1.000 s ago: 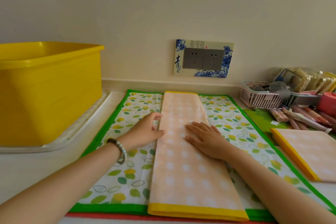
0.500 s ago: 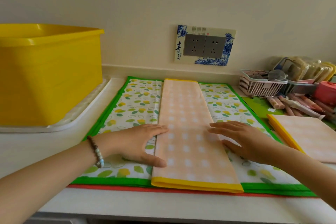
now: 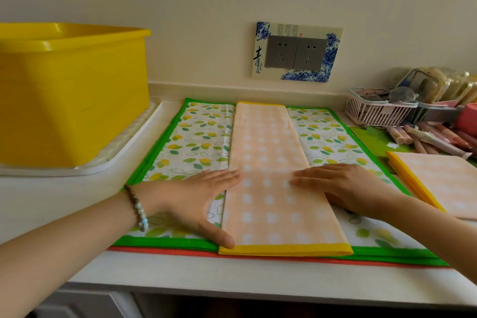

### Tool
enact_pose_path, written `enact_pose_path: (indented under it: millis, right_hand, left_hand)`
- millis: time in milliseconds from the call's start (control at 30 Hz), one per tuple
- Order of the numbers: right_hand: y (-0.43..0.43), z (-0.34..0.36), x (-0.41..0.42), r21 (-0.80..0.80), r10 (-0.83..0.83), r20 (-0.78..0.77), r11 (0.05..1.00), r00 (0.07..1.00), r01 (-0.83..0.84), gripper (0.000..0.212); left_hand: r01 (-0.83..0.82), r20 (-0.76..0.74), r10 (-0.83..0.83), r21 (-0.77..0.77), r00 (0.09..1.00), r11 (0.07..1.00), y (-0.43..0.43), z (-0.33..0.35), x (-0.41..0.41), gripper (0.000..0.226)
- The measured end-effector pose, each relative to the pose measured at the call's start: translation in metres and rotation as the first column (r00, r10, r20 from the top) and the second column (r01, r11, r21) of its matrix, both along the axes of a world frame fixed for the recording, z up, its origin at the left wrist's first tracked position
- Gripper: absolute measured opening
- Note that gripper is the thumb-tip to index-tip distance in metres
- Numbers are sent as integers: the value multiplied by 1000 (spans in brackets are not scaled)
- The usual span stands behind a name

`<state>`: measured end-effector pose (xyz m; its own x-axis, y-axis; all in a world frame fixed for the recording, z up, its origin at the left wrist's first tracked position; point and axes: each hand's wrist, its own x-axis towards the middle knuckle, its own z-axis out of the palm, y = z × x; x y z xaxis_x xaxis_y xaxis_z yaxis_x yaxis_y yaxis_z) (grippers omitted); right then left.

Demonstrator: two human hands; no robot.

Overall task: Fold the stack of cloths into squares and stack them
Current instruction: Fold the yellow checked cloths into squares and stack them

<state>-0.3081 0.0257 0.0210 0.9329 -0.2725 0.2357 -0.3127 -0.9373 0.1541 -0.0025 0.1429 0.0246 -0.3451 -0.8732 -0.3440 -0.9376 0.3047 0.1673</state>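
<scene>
1. On the white counter (image 3: 232,281), both forearms reach forward and turn inward, so the hands face each other across the peach checked cloth (image 3: 268,152).
2. The left hand (image 3: 204,201) lies flat, palm down, fingers straight and together, gripping nothing. Its fingertips touch the cloth's left edge, and its thumb spreads wide to the near left corner by the yellow hem. A beaded bracelet (image 3: 136,206) circles the wrist.
3. The right hand (image 3: 346,188) is also flat and ungripping, its straight fingers resting on the cloth's right part.
4. The peach checked cloth, folded into a long narrow strip, runs from the near edge toward the wall over the leaf-print cloth (image 3: 196,142).
5. A folded peach square (image 3: 444,183) lies just beyond the right forearm.
</scene>
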Motion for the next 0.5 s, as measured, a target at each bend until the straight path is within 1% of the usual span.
enact_pose_path:
  millis: [100, 167, 200, 267, 300, 367, 433, 467, 500]
  right_hand:
    - [0, -4, 0, 76, -56, 32, 996, 998, 53, 43]
    - [-1, -5, 0, 121, -94, 67, 989, 993, 85, 42]
    - [-1, -5, 1, 173, -123, 103, 979, 987, 104, 41]
    - [-3, -4, 1, 304, -223, 163, 938, 961, 166, 42]
    - [-4, -2, 1, 376, -270, 162, 906, 949, 194, 42]
    - [-6, 1, 6, 499, -343, 200, 842, 918, 206, 28]
    - [-9, 2, 15, 578, -436, 283, 788, 855, 210, 15]
    - [-11, 3, 18, 618, -487, 306, 755, 818, 218, 14]
    - [-14, 3, 22, 662, -532, 310, 716, 788, 223, 12]
  left_hand:
    - [0, 3, -1, 38, 1000, 999, 0, 2, 0, 122]
    - [-12, -34, 12, 21, 999, 1000, 0, 3, -1, 115]
    - [-42, -77, 43, 12, 996, 999, -1, 5, -1, 109]
    - [-131, -253, 128, 6, 959, 991, -4, 8, -1, 90]
    - [-173, -366, 167, 18, 916, 985, -6, 10, -2, 81]
    - [-266, -548, 252, 55, 798, 962, -12, 12, -3, 57]
    - [-363, -664, 339, 108, 667, 925, -21, 13, 1, 38]
    - [-381, -711, 356, 132, 607, 915, -26, 10, 3, 28]
    - [-383, -743, 350, 135, 571, 914, -32, 7, 4, 25]
